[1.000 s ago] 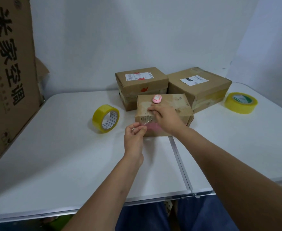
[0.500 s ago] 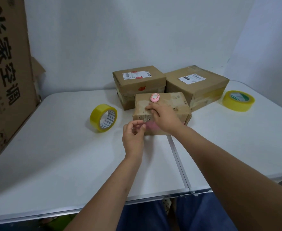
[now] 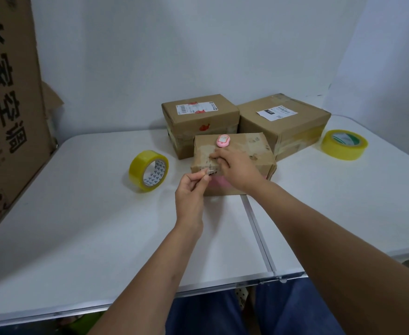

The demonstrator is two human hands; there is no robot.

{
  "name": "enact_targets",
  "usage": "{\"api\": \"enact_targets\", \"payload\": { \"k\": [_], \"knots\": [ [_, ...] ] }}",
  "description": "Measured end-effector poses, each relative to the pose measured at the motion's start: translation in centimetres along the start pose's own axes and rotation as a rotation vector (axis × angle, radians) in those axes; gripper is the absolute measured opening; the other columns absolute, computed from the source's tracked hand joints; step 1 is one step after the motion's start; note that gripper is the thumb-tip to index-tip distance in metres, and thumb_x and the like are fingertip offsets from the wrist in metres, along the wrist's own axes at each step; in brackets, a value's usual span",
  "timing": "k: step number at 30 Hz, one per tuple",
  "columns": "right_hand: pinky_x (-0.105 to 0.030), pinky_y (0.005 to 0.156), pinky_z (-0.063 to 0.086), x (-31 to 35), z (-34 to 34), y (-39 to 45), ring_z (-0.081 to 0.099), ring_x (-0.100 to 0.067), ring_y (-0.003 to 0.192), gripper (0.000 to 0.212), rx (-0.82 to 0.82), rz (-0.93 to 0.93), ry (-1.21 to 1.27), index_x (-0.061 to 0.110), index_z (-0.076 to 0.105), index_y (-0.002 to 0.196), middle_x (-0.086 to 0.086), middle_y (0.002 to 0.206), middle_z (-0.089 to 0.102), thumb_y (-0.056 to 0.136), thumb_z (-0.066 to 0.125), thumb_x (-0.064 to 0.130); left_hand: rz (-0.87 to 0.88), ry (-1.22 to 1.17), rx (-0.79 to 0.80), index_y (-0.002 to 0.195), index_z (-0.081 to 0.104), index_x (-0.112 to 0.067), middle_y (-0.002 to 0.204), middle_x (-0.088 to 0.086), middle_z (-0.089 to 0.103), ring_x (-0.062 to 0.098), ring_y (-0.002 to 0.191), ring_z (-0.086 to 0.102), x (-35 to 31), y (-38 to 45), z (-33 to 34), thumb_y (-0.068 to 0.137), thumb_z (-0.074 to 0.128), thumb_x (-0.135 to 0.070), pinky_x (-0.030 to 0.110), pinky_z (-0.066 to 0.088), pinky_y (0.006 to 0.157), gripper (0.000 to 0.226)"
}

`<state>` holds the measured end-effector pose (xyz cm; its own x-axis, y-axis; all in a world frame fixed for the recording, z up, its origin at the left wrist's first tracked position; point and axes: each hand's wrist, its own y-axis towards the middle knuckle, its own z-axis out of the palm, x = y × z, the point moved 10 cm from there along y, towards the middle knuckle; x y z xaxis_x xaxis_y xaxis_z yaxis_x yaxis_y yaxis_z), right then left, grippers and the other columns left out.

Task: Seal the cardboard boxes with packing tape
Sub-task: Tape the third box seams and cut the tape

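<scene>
A small worn cardboard box (image 3: 254, 151) sits mid-table with a pink cutter (image 3: 222, 140) on its top. My left hand (image 3: 191, 189) pinches a thin shiny strip of clear tape (image 3: 209, 171) at the box's front left corner. On the box top lies my right hand (image 3: 235, 168), its fingertips pressing down near the left edge. One yellow tape roll (image 3: 149, 170) stands on edge left of the box. A second roll (image 3: 343, 144) lies flat at the far right.
Two larger taped boxes stand behind the small one, one with red stickers (image 3: 198, 122) and one with a white label (image 3: 283, 124). A big printed cardboard sheet (image 3: 10, 105) leans at the left. The white table (image 3: 77, 226) has a seam running front to back.
My left hand went in close to the box corner, then drew back a little with the tape strip still pinched. My right hand stayed on the box top.
</scene>
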<state>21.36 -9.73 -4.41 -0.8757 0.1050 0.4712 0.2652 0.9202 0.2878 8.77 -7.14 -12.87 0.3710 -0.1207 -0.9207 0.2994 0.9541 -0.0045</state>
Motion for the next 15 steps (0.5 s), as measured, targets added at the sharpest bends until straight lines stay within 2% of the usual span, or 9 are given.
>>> {"api": "enact_targets", "payload": {
  "k": [5,12,15],
  "knots": [
    [-0.038,0.098,0.039,0.0,0.1,0.1,0.053,-0.030,0.116,0.031,-0.005,0.002,0.009,0.006,0.064,0.122,-0.013,0.124,0.062,0.097,0.046,0.007,-0.024,-0.050,0.035,0.096,0.064,-0.012,0.090,0.002,0.073,0.013,0.078,0.065,0.3,0.2,0.0,0.090,0.066,-0.006,0.023,0.053,0.080,0.008],
    [-0.038,0.100,0.039,-0.1,0.0,0.1,0.053,-0.029,0.116,0.030,-0.009,0.009,0.003,0.007,0.064,0.122,-0.012,0.125,0.062,0.098,0.045,0.008,-0.072,-0.012,0.003,0.099,0.061,-0.017,0.090,0.001,0.069,0.011,0.087,0.064,1.3,-0.1,0.0,0.088,0.069,-0.006,0.023,0.051,0.081,0.018],
    [-0.039,0.100,0.038,-0.1,0.1,0.1,0.052,-0.028,0.116,0.030,-0.004,0.007,-0.003,0.008,0.064,0.122,-0.012,0.125,0.061,0.099,0.045,0.009,-0.040,0.040,-0.052,0.100,0.063,-0.016,0.089,-0.006,0.067,0.000,0.081,0.063,1.2,-0.2,-0.3,0.087,0.071,-0.008,0.013,0.050,0.074,0.017]
  ]
}}
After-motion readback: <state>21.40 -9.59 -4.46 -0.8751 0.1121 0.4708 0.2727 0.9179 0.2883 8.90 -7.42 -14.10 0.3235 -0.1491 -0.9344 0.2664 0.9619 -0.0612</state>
